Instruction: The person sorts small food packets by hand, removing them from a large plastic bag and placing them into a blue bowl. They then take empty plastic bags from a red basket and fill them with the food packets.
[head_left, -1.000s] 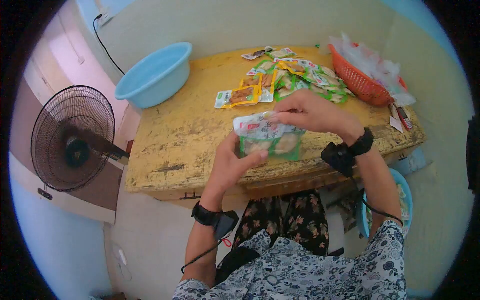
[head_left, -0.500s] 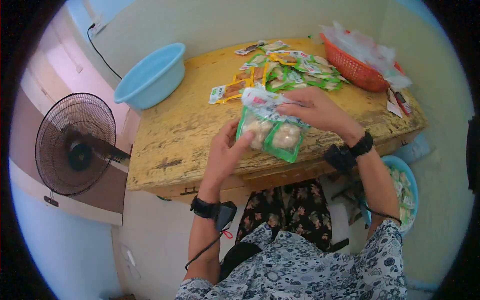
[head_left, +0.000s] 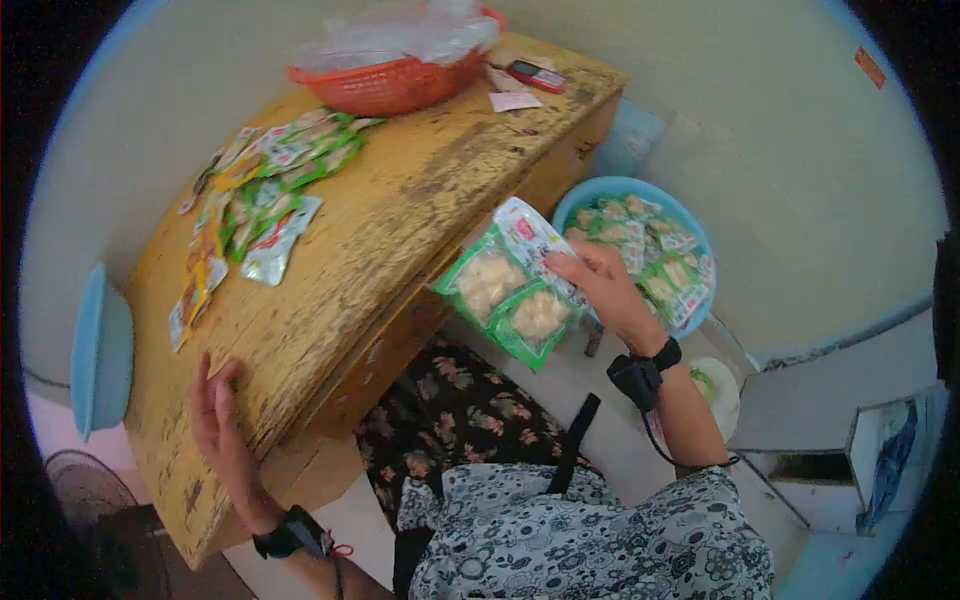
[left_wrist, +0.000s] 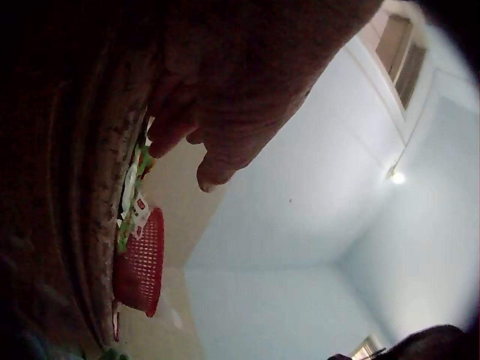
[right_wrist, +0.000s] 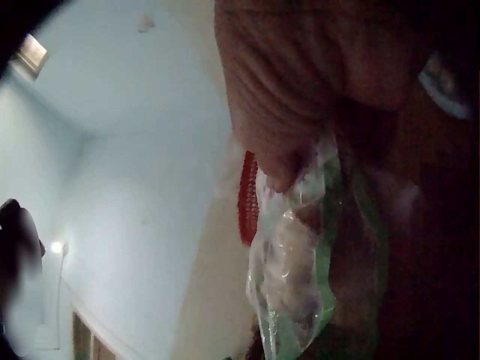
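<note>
Right hand (head_left: pixel 608 288): fingers and thumb curled round the top edge of a clear bag (head_left: pixel 505 295); firm pinch; the bag hangs from it in the air, tilted; green-edged packets with pale lumps show through the plastic.

Bag's place: off the right side of the table (head_left: pixel 400 210), just beside its edge; we cannot tell whether it touches the wood; it sits between the table and a blue basin (head_left: pixel 628 183) on the floor to the right; the basin holds more green packets.

Right wrist view: the same grasp seen from below; the bag droops beneath the thumb; the rest is too dark to read.

Left hand (head_left: pixel 215 405): laid on the near left corner of the table, fingers relaxed and nearly straight, gripping nothing; left wrist view agrees, fingertips loose against the worn edge.

On the table: a loose spread of packets (head_left: pixel 270 200) on the left half, well apart from both hands; an orange basket (head_left: pixel 400 88) of clear plastic bags at the far end; a red phone (head_left: pixel 538 75) just right of the basket.

Far left: a blue bowl (head_left: pixel 100 350), partly out of view.

Below: a floral lap and sleeve.
</note>
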